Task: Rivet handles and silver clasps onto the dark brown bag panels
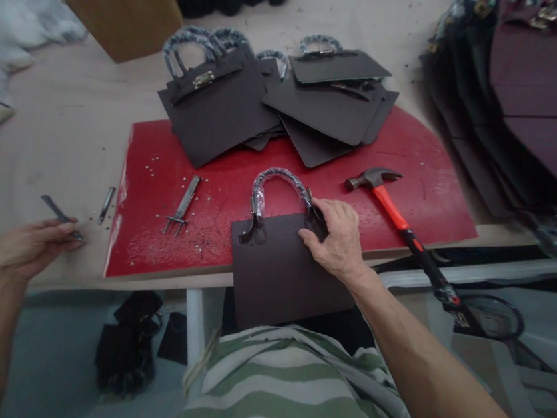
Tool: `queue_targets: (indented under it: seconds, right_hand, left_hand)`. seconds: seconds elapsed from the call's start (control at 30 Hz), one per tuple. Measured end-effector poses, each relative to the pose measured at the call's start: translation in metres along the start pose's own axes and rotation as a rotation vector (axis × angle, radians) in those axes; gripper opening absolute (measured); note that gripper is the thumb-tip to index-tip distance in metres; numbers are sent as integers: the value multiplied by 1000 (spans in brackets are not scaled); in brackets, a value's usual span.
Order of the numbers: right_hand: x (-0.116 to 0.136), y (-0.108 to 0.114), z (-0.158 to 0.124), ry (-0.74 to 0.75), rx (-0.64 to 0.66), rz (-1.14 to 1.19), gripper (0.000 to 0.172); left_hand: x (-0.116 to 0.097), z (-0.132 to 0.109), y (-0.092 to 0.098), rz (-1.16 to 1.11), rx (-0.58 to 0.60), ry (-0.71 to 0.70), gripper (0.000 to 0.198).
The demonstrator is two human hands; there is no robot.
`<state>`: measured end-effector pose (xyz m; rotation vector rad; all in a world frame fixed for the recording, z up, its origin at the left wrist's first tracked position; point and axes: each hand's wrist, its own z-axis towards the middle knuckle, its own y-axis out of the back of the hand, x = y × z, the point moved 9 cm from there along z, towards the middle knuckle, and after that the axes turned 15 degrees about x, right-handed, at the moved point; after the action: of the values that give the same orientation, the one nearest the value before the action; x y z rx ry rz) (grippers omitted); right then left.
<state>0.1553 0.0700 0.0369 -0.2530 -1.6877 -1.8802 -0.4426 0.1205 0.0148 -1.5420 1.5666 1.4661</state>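
At the left, over the bare table, my left hand (48, 243) is closed on a slim dark metal tool (55, 208); its exact kind does not show. My right hand (338, 239) grips the dark brown bag panel (286, 273) near the right foot of its plastic-wrapped handle (282, 174). The panel hangs over the table's front edge against my striped apron. On the red board (158, 155) a pronged metal punch (183, 205) lies left of the panel. A claw hammer (392, 208) with an orange and black grip lies to its right.
More dark bag panels with wrapped handles (220, 102) are piled at the board's back. A cardboard box (124, 13) stands back left. Stacked purple and black panels (549, 85) fill the right side. A short metal piece (107, 204) lies beside the board's left edge.
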Motion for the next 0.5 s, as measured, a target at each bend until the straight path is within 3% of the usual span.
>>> queue_targets:
  seconds: [0.07,0.1,0.2,0.3,0.43,0.5]
  right_hand:
    - [0,0,0,-2,-3,-4,55]
    - [-1,0,0,-5,-2,-8,55]
    - [-1,-1,1,-12,2,-18,55]
    - [0,-1,1,-10,0,-18,54]
    - [0,-1,1,-16,-1,-21,53]
    - [0,-2,1,-17,5,-17,53]
  left_hand:
    - [10,-12,-6,-105,-5,128,44]
    - [8,-19,-11,-150,-7,128,44]
    - [-17,-43,-43,-218,36,-43,46]
    - [-39,-72,-99,-261,159,-158,45]
    - [-64,-113,-191,-336,354,-298,37]
    - [-77,-133,-234,-265,435,-379,29]
